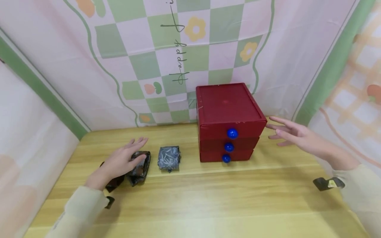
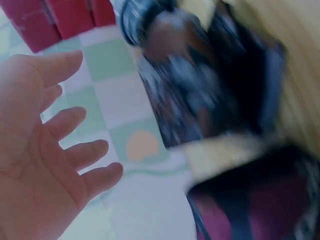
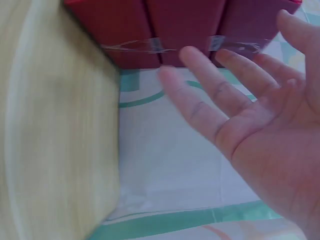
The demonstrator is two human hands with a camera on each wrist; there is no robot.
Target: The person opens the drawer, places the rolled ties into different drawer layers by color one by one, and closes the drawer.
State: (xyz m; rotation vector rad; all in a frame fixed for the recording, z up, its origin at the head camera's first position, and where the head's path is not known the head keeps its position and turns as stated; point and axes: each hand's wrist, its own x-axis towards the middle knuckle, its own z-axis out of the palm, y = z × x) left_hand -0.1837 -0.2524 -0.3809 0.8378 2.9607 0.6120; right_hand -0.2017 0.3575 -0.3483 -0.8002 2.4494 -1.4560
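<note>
A red three-drawer cabinet (image 1: 227, 104) with blue round knobs stands toward the back of the table. Beside its right side hovers my right hand (image 1: 294, 134), fingers spread and holding nothing. In the right wrist view, the fingertips are near the cabinet's red wall (image 3: 185, 30). My left hand (image 1: 119, 162), with its fingers extended, is over a dark patterned folded bundle (image 1: 137, 179), partly hiding it. Another dark folded piece (image 1: 115, 183) lies under the wrist. A grey-blue bundle with a leaf-like print (image 1: 169, 158) sits between the left hand and the cabinet.
The wooden table (image 1: 190, 205) carries everything. A checkered, flowered curtain (image 1: 166, 59) hangs right behind it, with more fabric hanging at the left and right sides. Clear tape (image 3: 135, 47) crosses the cabinet's side.
</note>
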